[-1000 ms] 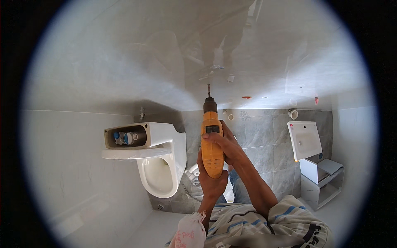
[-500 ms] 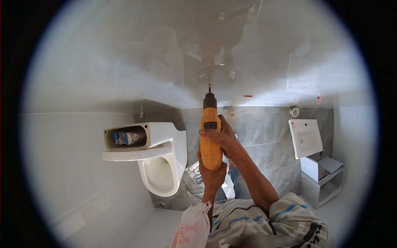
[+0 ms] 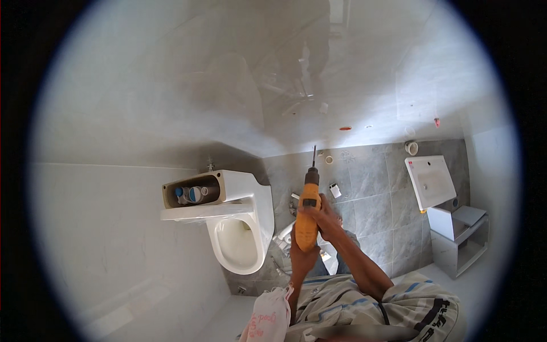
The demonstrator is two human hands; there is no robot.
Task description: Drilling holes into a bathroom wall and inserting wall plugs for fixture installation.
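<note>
An orange power drill (image 3: 307,225) with a dark chuck and a long thin drill bit (image 3: 314,155) points away from me toward the tiled wall (image 3: 188,108). My left hand (image 3: 303,257) is wrapped round the drill's rear end, its grip hidden beneath the body. Against the right side of the housing, my right hand (image 3: 326,218) is closed with its thumb over the top. The bit appears to stand apart from the wall. A small dark spot, seemingly a hole, shows on the wall ahead, to the left of the bit.
To the left stands a white toilet (image 3: 265,228) with its tank open and bottles inside. A white basin (image 3: 430,182) and an open white cabinet (image 3: 456,245) are at the right. A small white box (image 3: 335,190) and a pipe end (image 3: 411,148) sit near the wall's foot.
The drill has come back from the wall, and its bit, earlier at the wall surface, now shows at greater length. Both hands keep their hold. The view has shifted somewhat.
</note>
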